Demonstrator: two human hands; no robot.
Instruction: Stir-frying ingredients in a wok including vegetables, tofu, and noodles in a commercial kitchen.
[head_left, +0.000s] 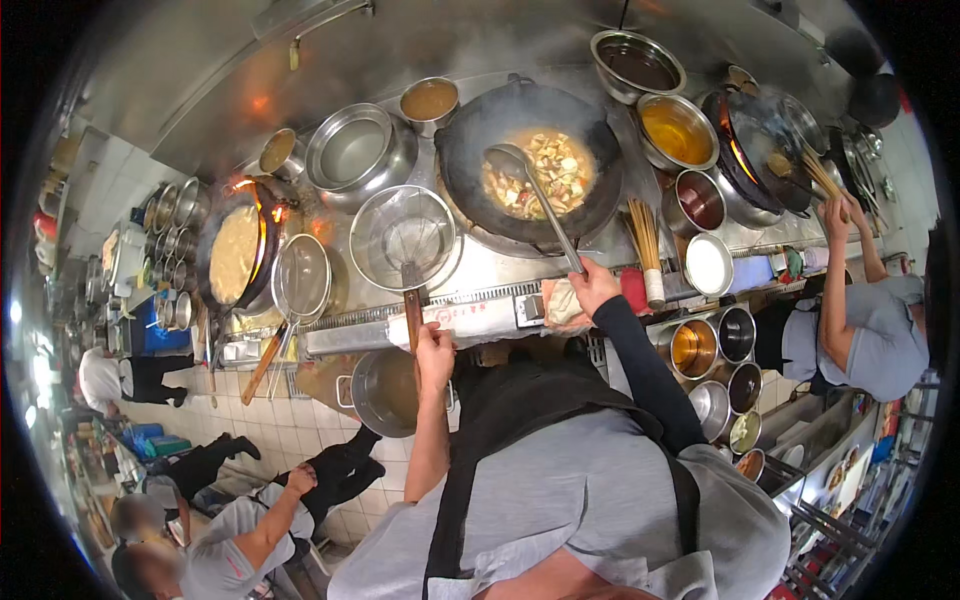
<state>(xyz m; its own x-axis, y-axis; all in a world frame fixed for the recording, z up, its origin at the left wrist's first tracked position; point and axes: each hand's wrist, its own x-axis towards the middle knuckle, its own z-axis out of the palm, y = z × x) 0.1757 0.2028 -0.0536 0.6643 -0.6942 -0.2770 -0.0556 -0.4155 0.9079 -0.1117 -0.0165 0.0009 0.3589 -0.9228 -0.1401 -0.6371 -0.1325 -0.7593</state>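
Observation:
My right hand (595, 286) is closed around the handle of a metal ladle (551, 214), whose bowl rests in the large black wok (469, 169). Steam rises from chopped pieces of food in broth (561, 161) inside that wok. With my left hand (433, 354) I grip the wooden handle of a round wire-mesh strainer (403, 238), which is over the steel worktop left of the wok. A bamboo brush (646, 247) stands to the right of the ladle handle. Folded cloths (568, 304) lie at the front edge, below my right wrist.
Left is a flaming burner with a tilted wok (234, 255) and another strainer (301, 279). Bowls of orange liquid (677, 132) and white contents (709, 264) stand right. A large pot (386, 394) is below my left side. A co-worker (862, 330) works at right; others are lower left.

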